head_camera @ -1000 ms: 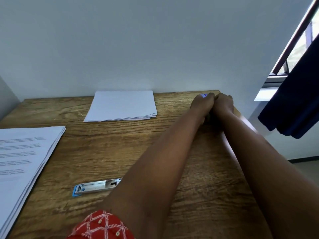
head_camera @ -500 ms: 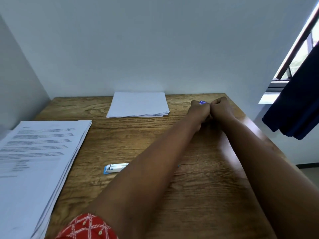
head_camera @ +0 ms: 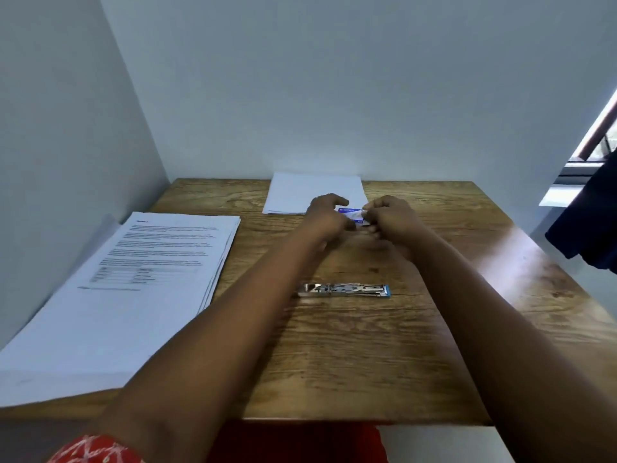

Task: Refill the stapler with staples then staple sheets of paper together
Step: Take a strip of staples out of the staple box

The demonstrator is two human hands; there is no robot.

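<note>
Wooden desk (head_camera: 334,362) against a pale wall: printed sheets (head_camera: 133,289) are stacked at left, a staple box (head_camera: 350,213) is pinched between the left hand (head_camera: 325,217) and right hand (head_camera: 392,217) at center, with the opened stapler (head_camera: 344,291) nearer. Refilling is underway; a strip must be drawn out next.

L hand (head_camera: 329,215) curled, pinching | R hand (head_camera: 389,215) pinching | arms fwd

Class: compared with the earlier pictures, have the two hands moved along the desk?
Yes. Left hand and right hand came from the desk's far right corner to beside the blank paper stack.
</note>
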